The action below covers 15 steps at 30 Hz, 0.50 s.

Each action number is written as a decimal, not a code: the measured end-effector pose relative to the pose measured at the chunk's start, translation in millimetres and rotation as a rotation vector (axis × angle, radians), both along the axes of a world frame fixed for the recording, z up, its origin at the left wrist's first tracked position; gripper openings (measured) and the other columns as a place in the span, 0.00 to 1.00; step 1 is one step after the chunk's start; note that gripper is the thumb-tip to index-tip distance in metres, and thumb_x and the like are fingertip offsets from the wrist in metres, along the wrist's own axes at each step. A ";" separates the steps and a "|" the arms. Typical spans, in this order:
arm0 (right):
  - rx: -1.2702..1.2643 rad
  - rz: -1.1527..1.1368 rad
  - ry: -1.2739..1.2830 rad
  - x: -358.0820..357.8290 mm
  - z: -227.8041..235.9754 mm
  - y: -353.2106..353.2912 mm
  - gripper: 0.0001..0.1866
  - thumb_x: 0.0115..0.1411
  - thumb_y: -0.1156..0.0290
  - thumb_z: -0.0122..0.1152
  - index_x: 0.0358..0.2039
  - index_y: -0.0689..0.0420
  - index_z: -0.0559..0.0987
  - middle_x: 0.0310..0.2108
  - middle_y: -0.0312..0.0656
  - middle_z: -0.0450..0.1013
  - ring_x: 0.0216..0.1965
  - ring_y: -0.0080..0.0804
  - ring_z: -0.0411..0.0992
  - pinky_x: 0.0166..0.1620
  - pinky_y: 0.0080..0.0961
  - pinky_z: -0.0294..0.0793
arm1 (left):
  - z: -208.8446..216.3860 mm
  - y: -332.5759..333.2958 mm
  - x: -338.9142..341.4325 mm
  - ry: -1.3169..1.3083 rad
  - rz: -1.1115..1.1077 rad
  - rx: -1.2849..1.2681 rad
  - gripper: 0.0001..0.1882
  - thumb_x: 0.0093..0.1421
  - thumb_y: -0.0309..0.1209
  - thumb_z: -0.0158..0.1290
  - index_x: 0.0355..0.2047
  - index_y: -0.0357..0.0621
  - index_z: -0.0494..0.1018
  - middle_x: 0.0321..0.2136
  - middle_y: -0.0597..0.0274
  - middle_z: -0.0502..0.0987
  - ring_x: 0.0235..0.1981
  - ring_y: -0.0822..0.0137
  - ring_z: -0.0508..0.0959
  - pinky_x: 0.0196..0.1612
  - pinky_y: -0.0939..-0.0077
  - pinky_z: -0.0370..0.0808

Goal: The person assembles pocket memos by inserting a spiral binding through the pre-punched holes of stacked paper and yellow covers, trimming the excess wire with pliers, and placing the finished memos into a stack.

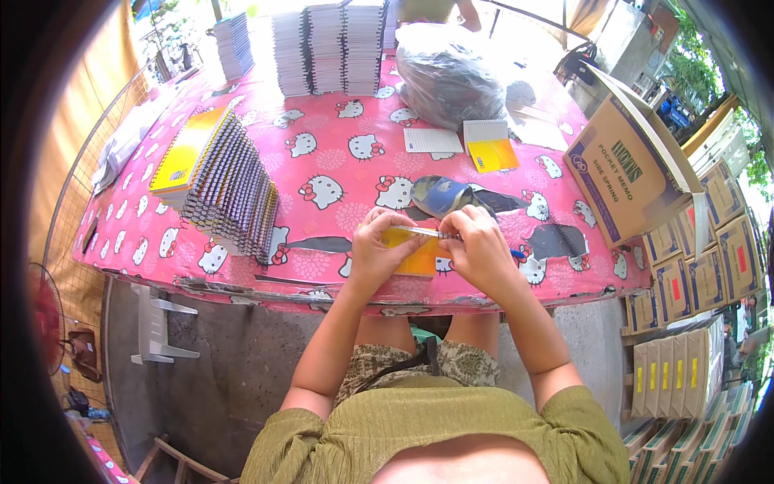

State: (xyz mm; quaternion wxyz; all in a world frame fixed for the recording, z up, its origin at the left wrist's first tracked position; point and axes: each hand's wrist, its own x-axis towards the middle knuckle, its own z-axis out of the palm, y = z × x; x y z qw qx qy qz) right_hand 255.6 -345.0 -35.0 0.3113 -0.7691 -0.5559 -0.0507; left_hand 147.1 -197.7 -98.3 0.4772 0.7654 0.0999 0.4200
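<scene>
Close to the table's near edge, a small yellow-covered spiral memo pad (418, 263) is between my two hands. My left hand (377, 248) pinches its upper left, thumb and fingers pressed together at the pale top edge. At the pad's coiled wire binding, my right hand (482, 252) has its fingers closed on the other end. Something blue and slim (518, 254) shows beside my right hand; its kind is unclear. Just beyond the hands lies a rounded blue-patterned cloth item (441, 196).
A stack of yellow spiral notebooks (226, 181) stands left; taller stacks (326, 50) rise behind. Near a grey plastic bag (450, 77) lie open memo pads (490, 149). An opened carton (625, 161) stands at right, with more boxes (693, 266) beyond. The pink tablecloth (322, 153) has torn dark patches.
</scene>
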 end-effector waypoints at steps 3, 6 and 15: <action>-0.009 0.028 -0.019 -3.1 3.5 0.1 0.10 0.46 0.73 0.65 0.29 0.60 0.74 0.29 0.44 0.69 0.36 0.43 0.67 0.41 0.37 0.65 | 0.6 -1.1 -2.4 0.007 0.016 0.020 0.12 0.43 0.25 0.67 0.28 0.39 0.76 0.28 0.64 0.73 0.34 0.70 0.72 0.38 0.76 0.70; 0.077 -0.014 -0.073 -7.4 -3.8 6.9 0.08 0.46 0.74 0.64 0.27 0.59 0.74 0.28 0.44 0.69 0.35 0.43 0.67 0.39 0.38 0.64 | 4.4 -5.6 -4.0 0.008 0.039 0.016 0.12 0.43 0.25 0.67 0.28 0.39 0.76 0.27 0.64 0.73 0.33 0.69 0.72 0.37 0.76 0.70; -0.036 0.015 -0.105 -5.5 -1.8 7.3 0.03 0.52 0.73 0.59 0.27 0.58 0.76 0.28 0.44 0.71 0.36 0.44 0.70 0.40 0.37 0.67 | -0.6 -5.8 -5.0 -0.004 0.065 -0.003 0.14 0.40 0.28 0.68 0.27 0.41 0.76 0.27 0.60 0.73 0.33 0.64 0.74 0.36 0.71 0.72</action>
